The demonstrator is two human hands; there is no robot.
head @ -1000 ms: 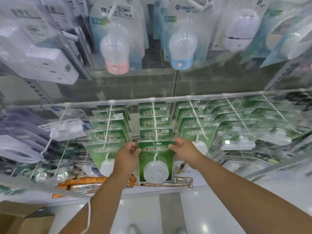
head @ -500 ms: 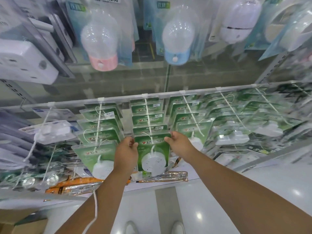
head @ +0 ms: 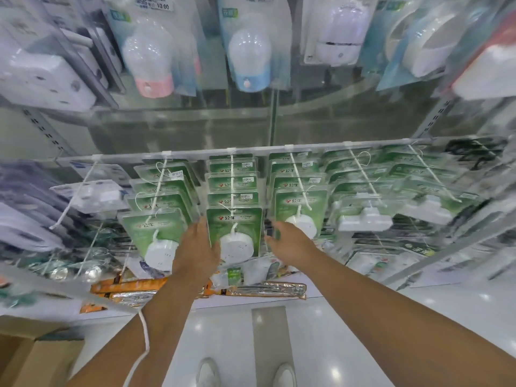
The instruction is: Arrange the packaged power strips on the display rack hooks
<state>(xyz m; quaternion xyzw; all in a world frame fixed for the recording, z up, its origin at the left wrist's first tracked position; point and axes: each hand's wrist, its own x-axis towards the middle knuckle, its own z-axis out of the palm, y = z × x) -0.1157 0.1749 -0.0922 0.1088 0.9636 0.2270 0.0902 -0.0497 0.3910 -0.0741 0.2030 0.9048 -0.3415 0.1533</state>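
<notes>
Setting: shop aisle with a glossy white tiled floor (head: 349, 331); the view is motion-blurred toward the edges.
Display rack: long pale metal display rack (head: 195, 153) crosses the scene, with white hooks reaching forward from its rail, each loaded with a row of packs.
Upper row: clear blister packs hang above it, among them a bulb-shaped lamp with a pink base (head: 150, 57) and one with a blue base (head: 249, 58).
Cardboard box: open brown cardboard box (head: 30, 356) sits on the floor at lower left.
Lower shelf: orange-and-silver foil packets (head: 134, 289) lie under the hanging packs.
Power strip pack: green card blister pack holding a round white power strip (head: 234, 230) hangs at the front of the middle white hook (head: 231, 177), between near-identical green packs on the hooks to either side.
Left hand: left hand (head: 196, 247) has its fingers straight and lies against the left edge of that front pack, not gripping it.
Right hand: right hand (head: 289, 241) is spread loosely just beside the pack's right edge; contact cannot be told through the blur.
Shoes: tips of two white shoes (head: 208, 372) show at the bottom.
</notes>
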